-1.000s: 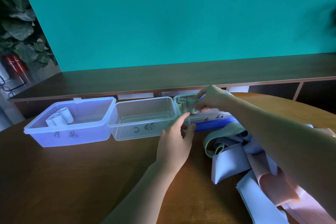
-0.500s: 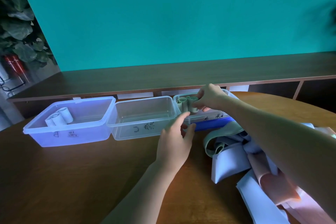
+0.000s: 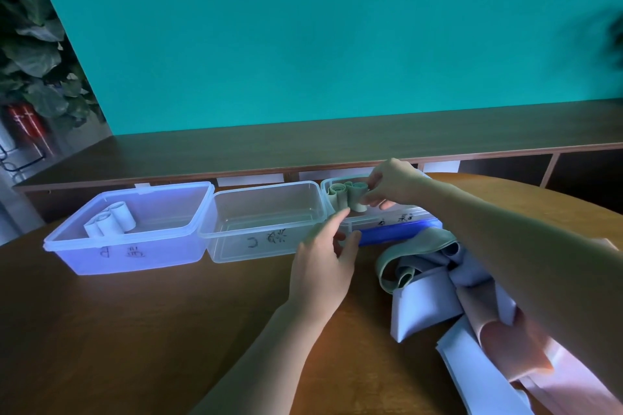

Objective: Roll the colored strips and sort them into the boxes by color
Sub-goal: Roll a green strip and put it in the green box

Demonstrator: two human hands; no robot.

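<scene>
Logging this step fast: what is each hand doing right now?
Left hand: open, fingers relaxed by the middle box, holding nothing.
Right hand: fingers pinch a green roll in the right box.

Three boxes are set side by side on the table [image 3: 141, 330], with rolls [image 3: 109, 221] placed in the left box [image 3: 131, 229], the middle box [image 3: 266, 222] adjoined on its right, further rolls [image 3: 347, 195] stood in the right box [image 3: 397, 216], and loose strips [image 3: 448, 286] piled before the latter.
</scene>
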